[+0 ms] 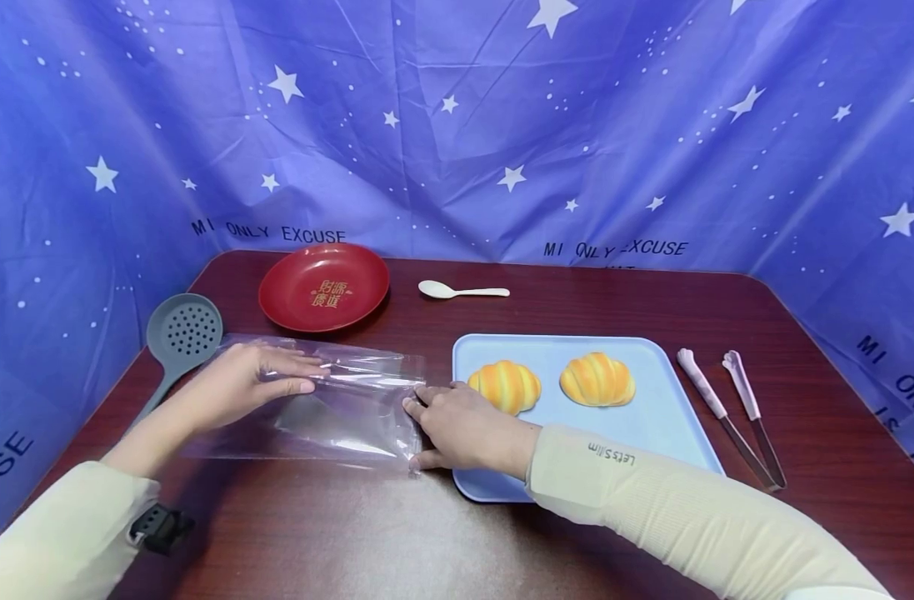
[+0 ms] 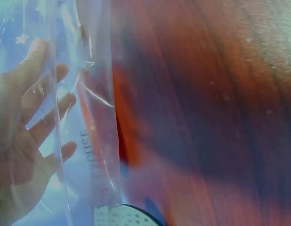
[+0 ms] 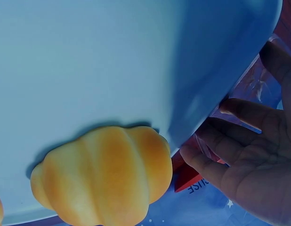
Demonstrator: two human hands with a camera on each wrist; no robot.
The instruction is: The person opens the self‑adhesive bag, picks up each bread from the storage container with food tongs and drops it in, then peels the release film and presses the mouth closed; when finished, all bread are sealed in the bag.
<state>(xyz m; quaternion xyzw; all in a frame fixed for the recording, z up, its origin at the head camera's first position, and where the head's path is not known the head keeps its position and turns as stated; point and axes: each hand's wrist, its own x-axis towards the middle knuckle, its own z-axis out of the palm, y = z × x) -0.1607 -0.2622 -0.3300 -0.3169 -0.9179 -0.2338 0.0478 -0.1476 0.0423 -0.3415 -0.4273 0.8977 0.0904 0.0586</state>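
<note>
A clear plastic bag (image 1: 337, 425) lies flat on the table, left of a light blue tray (image 1: 651, 442). My left hand (image 1: 257, 379) is over the bag's left part, fingers extended to the right. In the left wrist view its spread fingers show through the clear film. My right hand (image 1: 460, 429) reaches over the tray's left edge, its spread fingers and thumb touching the crinkled right end of the bag. Two golden croissant-shaped rolls sit on the tray: the left roll (image 1: 507, 387) just beyond my right hand, the other roll (image 1: 599, 381) further right.
A red plate (image 1: 299, 300) stands at the back left, and a white spoon (image 1: 464, 291) lies to its right. The grey slotted skimmer (image 1: 184, 329) is at the left edge, partly behind my left arm. Tongs (image 1: 741, 417) lie right of the tray. A starry blue cloth (image 1: 457, 150) hangs behind.
</note>
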